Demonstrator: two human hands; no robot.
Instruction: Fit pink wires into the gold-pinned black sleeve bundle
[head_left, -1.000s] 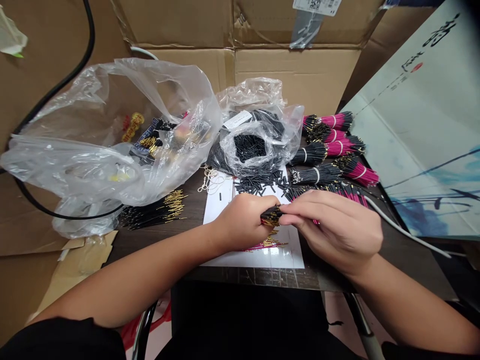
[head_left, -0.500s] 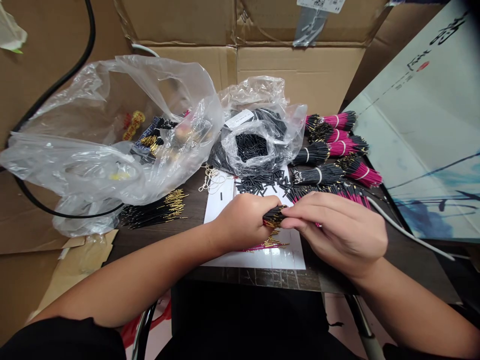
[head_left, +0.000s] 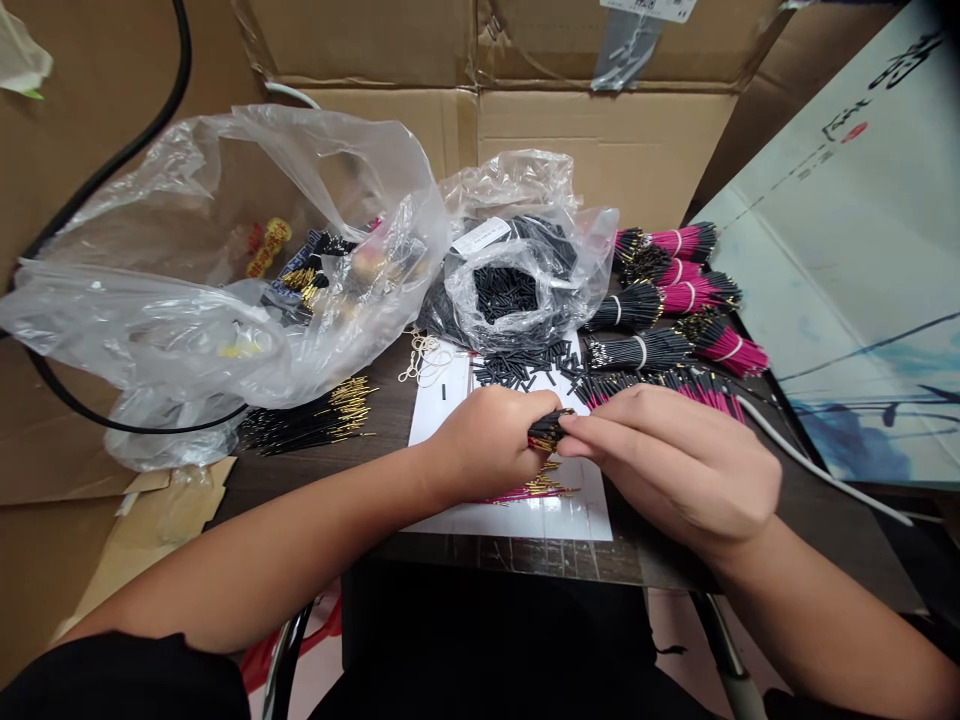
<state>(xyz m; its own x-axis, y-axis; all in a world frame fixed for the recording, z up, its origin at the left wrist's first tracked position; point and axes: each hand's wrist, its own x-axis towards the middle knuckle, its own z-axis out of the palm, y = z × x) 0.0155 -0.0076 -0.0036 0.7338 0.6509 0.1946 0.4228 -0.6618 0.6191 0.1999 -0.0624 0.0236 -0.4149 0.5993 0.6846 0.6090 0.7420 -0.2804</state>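
Note:
My left hand (head_left: 487,445) grips a small bundle of black wires with gold pin ends (head_left: 550,430), and the fingertips of my right hand (head_left: 675,465) pinch the same bundle from the other side. Beneath my hands lies a white paper sheet (head_left: 585,520), with a few gold-tipped magenta wires (head_left: 536,490) on it. Loose black sleeves (head_left: 517,368) are scattered along the sheet's far part. Magenta-and-black wires (head_left: 697,392) pass just beyond my right hand.
Banded magenta-and-black wire bundles (head_left: 675,295) lie at the far right of the dark table (head_left: 390,500). A clear bag of black sleeves (head_left: 510,290), a large plastic bag (head_left: 225,240), gold-tipped black wires (head_left: 311,425) and a white cable (head_left: 817,475) surround the sheet.
My hands still hold the bundle, with only slight finger movement. The whole view has drifted slightly, so the table items sit a little further right and higher.

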